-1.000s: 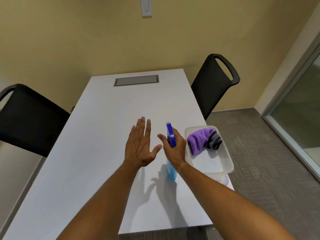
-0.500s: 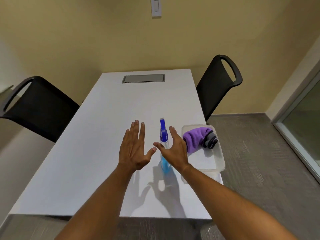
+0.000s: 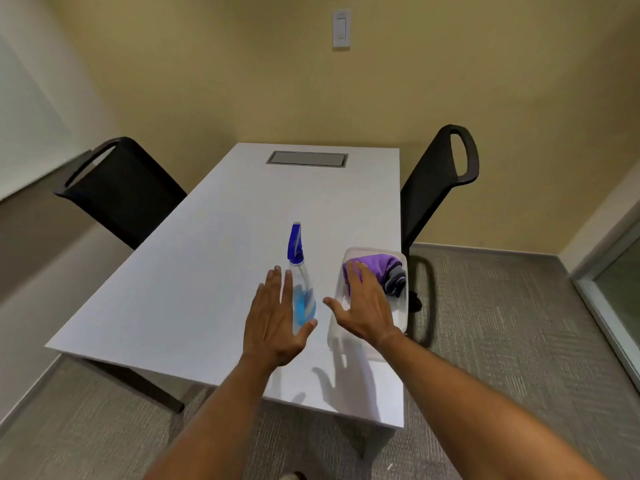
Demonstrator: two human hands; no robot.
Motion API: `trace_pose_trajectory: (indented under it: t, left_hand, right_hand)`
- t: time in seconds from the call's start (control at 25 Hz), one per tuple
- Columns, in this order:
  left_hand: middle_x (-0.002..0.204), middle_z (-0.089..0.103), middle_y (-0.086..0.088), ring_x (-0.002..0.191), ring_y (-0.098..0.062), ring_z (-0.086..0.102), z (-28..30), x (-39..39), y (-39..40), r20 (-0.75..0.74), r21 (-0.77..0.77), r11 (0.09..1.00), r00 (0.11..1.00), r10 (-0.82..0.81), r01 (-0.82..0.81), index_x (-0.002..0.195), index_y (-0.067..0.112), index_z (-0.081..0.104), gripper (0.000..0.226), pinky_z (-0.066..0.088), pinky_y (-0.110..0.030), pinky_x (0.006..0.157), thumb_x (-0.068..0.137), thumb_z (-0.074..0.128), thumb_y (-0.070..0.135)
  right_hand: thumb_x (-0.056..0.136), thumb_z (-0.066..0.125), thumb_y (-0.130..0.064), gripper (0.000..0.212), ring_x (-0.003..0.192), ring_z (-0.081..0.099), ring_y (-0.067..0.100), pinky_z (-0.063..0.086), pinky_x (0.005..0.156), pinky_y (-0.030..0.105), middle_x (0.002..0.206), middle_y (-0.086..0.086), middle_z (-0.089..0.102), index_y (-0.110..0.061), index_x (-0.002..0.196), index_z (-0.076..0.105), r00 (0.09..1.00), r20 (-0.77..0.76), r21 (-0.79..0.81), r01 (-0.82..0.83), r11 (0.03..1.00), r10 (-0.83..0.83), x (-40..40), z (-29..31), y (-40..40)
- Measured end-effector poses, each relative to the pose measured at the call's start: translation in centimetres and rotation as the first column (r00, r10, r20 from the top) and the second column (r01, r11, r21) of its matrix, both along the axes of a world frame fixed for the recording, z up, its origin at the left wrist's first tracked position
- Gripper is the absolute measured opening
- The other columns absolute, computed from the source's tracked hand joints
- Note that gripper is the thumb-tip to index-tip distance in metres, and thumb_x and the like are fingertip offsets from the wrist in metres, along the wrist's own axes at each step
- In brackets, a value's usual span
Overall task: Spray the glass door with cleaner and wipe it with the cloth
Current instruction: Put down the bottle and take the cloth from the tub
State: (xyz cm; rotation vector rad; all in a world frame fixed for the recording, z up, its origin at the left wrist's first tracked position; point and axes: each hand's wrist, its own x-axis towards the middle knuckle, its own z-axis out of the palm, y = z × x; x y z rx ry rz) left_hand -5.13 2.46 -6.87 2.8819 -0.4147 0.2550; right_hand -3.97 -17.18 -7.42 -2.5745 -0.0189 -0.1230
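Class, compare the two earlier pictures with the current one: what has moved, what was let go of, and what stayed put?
The right hand let go of the spray bottle and moved right over the clear container, toward the purple cloth. The left hand shifted right, beside the bottle, open. Bottle, container and cloth stayed in place on the table.

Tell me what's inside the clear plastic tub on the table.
The tub holds a purple cloth bundled with a grey one at its far end. The right hand, fingers straight, hovers above and hides much of the tub's floor.
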Motion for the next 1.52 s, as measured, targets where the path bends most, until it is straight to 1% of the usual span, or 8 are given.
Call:
trace_pose_trajectory:
  t: [0.2, 0.4, 0.6, 0.72, 0.8, 0.92, 1.16, 1.52]
  left_hand:
    - [0.162, -0.017, -0.004, 0.150, -0.019, -0.014, -1.0, 0.0, -4.0, -0.044, 0.039, 0.992, 0.992, -0.122, 0.124, 0.151, 0.022, -0.017, 0.098, -0.001, -0.036, 0.123, 0.083, 0.031, 0.073]
    - [0.164, -0.012, -0.005, 0.151, -0.020, -0.009, -1.1, 3.6, -7.7, -0.094, 0.054, 0.981, 0.979, -0.183, 0.188, 0.152, 0.021, -0.016, 0.097, -0.006, -0.031, 0.119, 0.085, 0.034, 0.072]
    - [0.164, -0.009, -0.005, 0.152, -0.021, -0.005, -1.9, 9.0, -9.7, -0.199, 0.038, 0.970, 0.953, -0.228, 0.240, 0.154, 0.021, -0.011, 0.095, 0.001, -0.034, 0.122, 0.089, 0.039, 0.068]
    - [0.165, -0.001, -0.005, 0.152, -0.022, 0.002, -2.9, 11.7, -10.7, -0.266, -0.004, 0.969, 0.934, -0.239, 0.247, 0.155, 0.019, -0.003, 0.093, 0.004, -0.034, 0.121, 0.089, 0.045, 0.064]
    - [0.163, 0.016, -0.009, 0.149, -0.026, 0.019, -3.3, 13.6, -11.5, -0.270, 0.019, 0.969, 0.934, -0.233, 0.246, 0.155, 0.015, 0.011, 0.089, 0.015, -0.035, 0.120, 0.089, 0.049, 0.060]
    - [0.135, 0.051, -0.008, 0.118, -0.024, 0.051, -3.8, 15.8, -12.8, -0.213, 0.027, 0.970, 0.950, -0.229, 0.240, 0.137, 0.013, 0.039, 0.069, 0.041, -0.034, 0.104, 0.083, 0.057, 0.053]
    - [0.113, 0.060, -0.006, 0.099, -0.020, 0.054, -4.8, 18.1, -14.3, -0.241, 0.048, 0.972, 0.947, -0.214, 0.232, 0.115, 0.014, 0.054, 0.040, 0.048, -0.031, 0.090, 0.083, 0.061, 0.037]
    - [0.102, 0.065, -0.003, 0.103, -0.019, 0.051, -5.5, 20.1, -15.6, -0.239, 0.179, 0.957, 0.954, -0.182, 0.228, 0.101, 0.015, 0.063, 0.023, 0.049, -0.030, 0.087, 0.089, 0.062, 0.034]
  right_hand:
    - [0.092, 0.055, -0.056, 0.088, 0.151, 0.016, 0.028, 0.017, 0.122, 0.039, 0.164, 0.011, 0.018, -0.012, 0.157, 0.013, 1.000, 0.029, -0.079, 0.007, 0.997, -0.004, 0.2, -0.1, -3.9]
    - [0.090, 0.061, -0.050, 0.083, 0.140, 0.037, 0.029, 0.036, 0.115, 0.040, 0.154, 0.013, 0.037, -0.010, 0.152, 0.026, 0.998, 0.012, -0.129, 0.055, 0.990, -0.054, 2.3, -0.8, -6.6]
    - [0.087, 0.068, -0.040, 0.075, 0.136, 0.042, 0.026, 0.036, 0.113, 0.036, 0.149, 0.011, 0.044, -0.009, 0.148, 0.036, 0.996, -0.007, -0.168, 0.091, 0.982, -0.094, 5.8, -1.6, -8.5]
    - [0.087, 0.070, -0.033, 0.069, 0.132, 0.045, 0.025, 0.038, 0.110, 0.034, 0.145, 0.010, 0.049, -0.008, 0.144, 0.040, 0.997, -0.026, -0.219, 0.068, 0.973, -0.076, 8.1, -2.1, -8.8]
    - [0.088, 0.069, -0.028, 0.063, 0.129, 0.048, 0.026, 0.040, 0.108, 0.036, 0.141, 0.010, 0.053, -0.008, 0.142, 0.043, 0.994, -0.049, -0.261, 0.082, 0.962, -0.098, 9.7, -2.4, -9.3]
    - [0.088, 0.069, -0.028, 0.044, 0.114, 0.058, 0.025, 0.044, 0.100, 0.037, 0.126, 0.007, 0.063, -0.012, 0.127, 0.055, 0.984, -0.081, -0.355, 0.119, 0.927, -0.157, 11.6, -2.8, -10.4]
    - [0.089, 0.066, -0.034, 0.016, 0.085, 0.064, 0.022, 0.042, 0.089, 0.035, 0.093, 0.001, 0.070, -0.020, 0.097, 0.063, 0.960, -0.171, -0.473, 0.119, 0.873, -0.223, 14.5, -2.9, -11.4]
    - [0.085, 0.069, -0.021, 0.020, 0.090, 0.068, 0.020, 0.043, 0.103, 0.038, 0.095, 0.000, 0.076, -0.019, 0.103, 0.075, 0.929, -0.184, -0.213, 0.281, 0.936, -0.321, 15.0, -3.6, -12.2]
